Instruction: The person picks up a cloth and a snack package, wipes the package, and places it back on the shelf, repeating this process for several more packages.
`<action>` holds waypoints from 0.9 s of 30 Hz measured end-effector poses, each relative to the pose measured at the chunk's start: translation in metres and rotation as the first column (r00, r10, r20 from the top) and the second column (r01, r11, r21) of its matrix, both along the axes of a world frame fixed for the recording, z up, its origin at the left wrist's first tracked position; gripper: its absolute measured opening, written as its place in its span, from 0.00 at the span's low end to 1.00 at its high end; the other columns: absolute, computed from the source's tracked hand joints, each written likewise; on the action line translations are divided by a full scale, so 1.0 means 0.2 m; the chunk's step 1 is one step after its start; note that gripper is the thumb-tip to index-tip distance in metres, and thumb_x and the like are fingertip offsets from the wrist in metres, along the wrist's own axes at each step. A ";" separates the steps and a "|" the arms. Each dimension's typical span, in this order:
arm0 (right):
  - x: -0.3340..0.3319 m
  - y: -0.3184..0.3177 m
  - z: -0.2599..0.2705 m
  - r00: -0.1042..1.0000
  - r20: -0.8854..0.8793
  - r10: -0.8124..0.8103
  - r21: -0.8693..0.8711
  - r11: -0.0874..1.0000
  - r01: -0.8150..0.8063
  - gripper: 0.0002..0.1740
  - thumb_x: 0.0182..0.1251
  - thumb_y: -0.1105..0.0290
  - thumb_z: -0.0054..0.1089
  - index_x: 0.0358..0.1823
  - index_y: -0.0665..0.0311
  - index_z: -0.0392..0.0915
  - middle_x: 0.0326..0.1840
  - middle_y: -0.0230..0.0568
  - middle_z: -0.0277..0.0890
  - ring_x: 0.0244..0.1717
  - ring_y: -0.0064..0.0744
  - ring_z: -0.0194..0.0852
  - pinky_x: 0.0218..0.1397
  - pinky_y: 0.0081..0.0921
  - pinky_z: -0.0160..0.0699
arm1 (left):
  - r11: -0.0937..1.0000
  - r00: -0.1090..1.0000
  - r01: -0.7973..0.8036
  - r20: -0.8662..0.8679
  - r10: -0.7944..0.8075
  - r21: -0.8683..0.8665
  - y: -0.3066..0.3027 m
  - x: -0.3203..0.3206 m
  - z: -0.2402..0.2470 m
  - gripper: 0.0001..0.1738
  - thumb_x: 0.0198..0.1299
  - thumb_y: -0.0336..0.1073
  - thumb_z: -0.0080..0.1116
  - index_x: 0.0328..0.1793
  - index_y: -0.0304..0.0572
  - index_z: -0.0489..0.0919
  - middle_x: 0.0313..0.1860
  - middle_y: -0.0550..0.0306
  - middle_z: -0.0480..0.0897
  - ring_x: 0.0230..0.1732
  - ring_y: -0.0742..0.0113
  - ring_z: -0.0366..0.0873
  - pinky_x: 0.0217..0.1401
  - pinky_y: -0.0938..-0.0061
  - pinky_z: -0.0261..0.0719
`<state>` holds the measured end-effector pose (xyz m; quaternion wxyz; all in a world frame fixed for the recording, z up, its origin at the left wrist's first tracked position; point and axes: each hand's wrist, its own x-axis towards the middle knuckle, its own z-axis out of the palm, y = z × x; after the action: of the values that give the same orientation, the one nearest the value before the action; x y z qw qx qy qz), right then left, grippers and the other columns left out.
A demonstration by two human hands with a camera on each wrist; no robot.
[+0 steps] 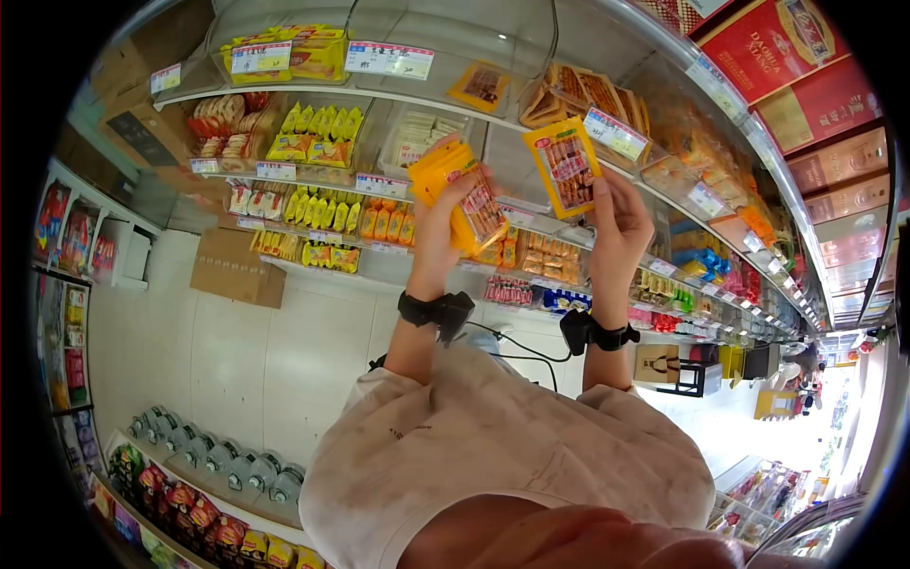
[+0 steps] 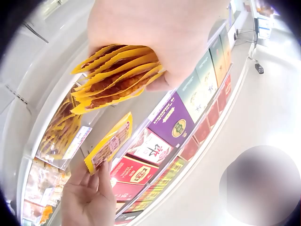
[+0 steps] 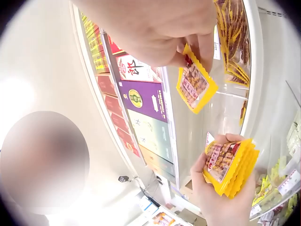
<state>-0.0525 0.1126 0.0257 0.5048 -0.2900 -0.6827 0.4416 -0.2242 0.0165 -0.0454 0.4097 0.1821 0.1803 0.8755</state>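
In the head view the left hand (image 1: 438, 228) grips a stack of several yellow snack packets (image 1: 474, 211), seen edge-on in the left wrist view, fanned under the fingers. The right hand (image 1: 621, 228) pinches a single yellow packet (image 1: 563, 169) by its edge, a short way to the right of the stack and apart from it. Both packets' printed fronts with clear windows show in the right wrist view. One similar packet (image 1: 481, 86) lies on the upper shelf beyond the hands. A bin of like packets (image 1: 592, 92) stands just behind the right hand's packet.
Shelves with price tags (image 1: 391, 59) hold yellow snack bags (image 1: 320, 135) and other sweets. Red gift boxes (image 1: 777, 47) line the top right. A cardboard box (image 1: 237, 267) stands on the floor to the left, with large water bottles (image 1: 223, 455) farther down. Black cables hang between the wrists.
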 end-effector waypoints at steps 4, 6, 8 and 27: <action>-0.02 -0.02 -0.02 0.999 -0.005 0.032 0.008 0.999 -0.032 0.13 0.77 0.71 0.61 0.58 0.69 0.82 0.46 0.37 0.88 0.46 0.17 0.83 0.46 0.17 0.80 | 1.000 1.000 0.014 -0.002 -0.014 -0.001 0.01 0.00 -0.01 0.33 0.65 0.28 0.62 0.76 0.45 0.66 0.46 0.48 0.84 0.43 0.58 0.87 0.47 0.66 0.87; -0.02 -0.04 -0.02 0.999 0.004 0.044 0.000 0.999 -0.044 0.13 0.77 0.71 0.61 0.58 0.69 0.82 0.47 0.37 0.87 0.46 0.18 0.83 0.47 0.17 0.80 | 1.000 1.000 0.015 -0.005 -0.015 -0.005 0.01 0.00 0.00 0.33 0.65 0.28 0.61 0.76 0.45 0.66 0.46 0.48 0.84 0.43 0.58 0.87 0.47 0.66 0.87; -0.02 -0.05 -0.02 0.999 0.017 0.050 -0.024 0.999 -0.049 0.14 0.77 0.72 0.60 0.58 0.69 0.81 0.48 0.37 0.87 0.48 0.18 0.83 0.47 0.17 0.80 | 1.000 1.000 0.012 -0.005 -0.012 -0.007 0.01 0.01 0.00 0.33 0.65 0.28 0.61 0.76 0.46 0.67 0.45 0.48 0.84 0.43 0.59 0.86 0.47 0.67 0.87; -0.18 -0.07 -0.04 0.902 0.407 0.142 0.435 0.838 -0.328 0.20 0.67 0.76 0.62 0.61 0.62 0.81 0.73 0.53 0.70 0.72 0.56 0.71 0.73 0.42 0.68 | 0.989 0.996 -0.084 0.027 0.088 -0.125 0.04 0.01 0.01 0.33 0.62 0.25 0.65 0.74 0.44 0.67 0.54 0.44 0.83 0.47 0.56 0.85 0.51 0.65 0.86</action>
<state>-0.0885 0.0987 0.0173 0.3698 -0.1391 -0.8835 0.2517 -0.2229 0.0245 -0.0439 0.3850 0.1343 0.2355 0.8822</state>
